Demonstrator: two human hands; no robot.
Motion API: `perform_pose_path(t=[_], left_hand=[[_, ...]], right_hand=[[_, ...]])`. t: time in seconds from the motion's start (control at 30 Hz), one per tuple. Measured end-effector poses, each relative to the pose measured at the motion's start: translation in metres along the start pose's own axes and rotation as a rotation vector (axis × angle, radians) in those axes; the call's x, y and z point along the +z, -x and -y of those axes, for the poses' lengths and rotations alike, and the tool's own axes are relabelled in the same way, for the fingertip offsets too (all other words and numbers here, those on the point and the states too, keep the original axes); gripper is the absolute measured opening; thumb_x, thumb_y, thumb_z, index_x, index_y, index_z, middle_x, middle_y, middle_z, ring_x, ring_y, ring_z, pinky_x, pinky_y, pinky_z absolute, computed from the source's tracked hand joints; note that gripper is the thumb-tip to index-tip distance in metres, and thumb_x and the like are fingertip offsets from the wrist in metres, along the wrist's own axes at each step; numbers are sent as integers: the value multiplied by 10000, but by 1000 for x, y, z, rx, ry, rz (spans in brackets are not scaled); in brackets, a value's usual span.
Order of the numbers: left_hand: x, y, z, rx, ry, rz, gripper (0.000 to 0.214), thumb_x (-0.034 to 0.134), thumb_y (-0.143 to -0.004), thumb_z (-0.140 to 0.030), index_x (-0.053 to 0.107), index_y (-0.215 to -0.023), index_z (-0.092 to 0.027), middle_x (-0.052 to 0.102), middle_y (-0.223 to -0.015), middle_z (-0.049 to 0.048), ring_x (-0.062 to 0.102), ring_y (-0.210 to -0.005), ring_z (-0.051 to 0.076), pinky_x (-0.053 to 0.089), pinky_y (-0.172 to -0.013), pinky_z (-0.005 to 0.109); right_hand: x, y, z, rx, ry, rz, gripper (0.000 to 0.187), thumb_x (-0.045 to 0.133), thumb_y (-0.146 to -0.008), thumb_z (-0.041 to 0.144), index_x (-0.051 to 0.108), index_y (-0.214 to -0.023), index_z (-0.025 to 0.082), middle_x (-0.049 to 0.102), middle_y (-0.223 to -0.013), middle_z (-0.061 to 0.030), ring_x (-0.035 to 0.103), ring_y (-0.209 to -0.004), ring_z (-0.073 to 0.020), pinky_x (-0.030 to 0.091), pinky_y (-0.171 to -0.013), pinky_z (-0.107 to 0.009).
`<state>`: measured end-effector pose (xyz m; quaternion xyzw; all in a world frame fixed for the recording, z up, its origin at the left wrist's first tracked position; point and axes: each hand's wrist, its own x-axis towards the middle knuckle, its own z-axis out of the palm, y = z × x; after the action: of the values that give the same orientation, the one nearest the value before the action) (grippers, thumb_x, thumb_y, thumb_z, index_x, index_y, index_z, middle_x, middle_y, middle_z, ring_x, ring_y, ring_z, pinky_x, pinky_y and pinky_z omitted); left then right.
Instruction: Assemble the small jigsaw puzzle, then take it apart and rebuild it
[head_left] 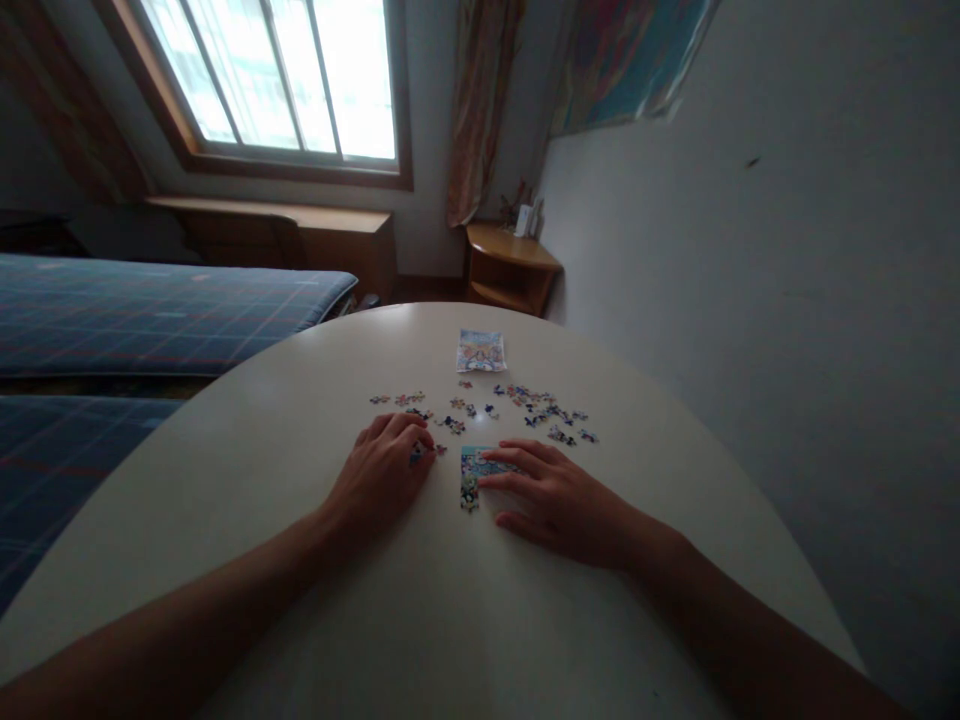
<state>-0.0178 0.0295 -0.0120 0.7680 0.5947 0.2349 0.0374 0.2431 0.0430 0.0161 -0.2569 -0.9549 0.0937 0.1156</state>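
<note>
A small joined block of jigsaw pieces [471, 476] lies on the round white table [450, 620]. My right hand [551, 495] rests flat beside it, fingers stretched out over its right part. My left hand [382, 468] lies to the left with its fingers curled down onto a loose puzzle piece [418, 452]; whether it grips that piece I cannot tell. Several loose pieces [540, 410] are scattered beyond both hands. A small printed picture card [481, 351] lies farther back.
A bed with a blue checked cover [150, 300] stands to the left of the table. A grey wall [787, 300] runs close along the right. A wooden corner shelf [510, 265] and a bright window [285, 80] are at the back.
</note>
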Motion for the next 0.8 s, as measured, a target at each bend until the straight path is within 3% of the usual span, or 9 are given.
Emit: perform_pose_path(t=[0.8], left_hand=[[2, -1, 0, 47, 51, 4, 94, 538, -911, -210, 631, -910, -197, 665, -1050, 57, 511, -1124, 262, 428, -995, 461]], right_hand=[[-1, -1, 0, -12, -25, 9, 357, 527, -954, 408, 589, -1272, 258, 543, -1402, -68, 431, -1335, -239, 385, -1092, -459]])
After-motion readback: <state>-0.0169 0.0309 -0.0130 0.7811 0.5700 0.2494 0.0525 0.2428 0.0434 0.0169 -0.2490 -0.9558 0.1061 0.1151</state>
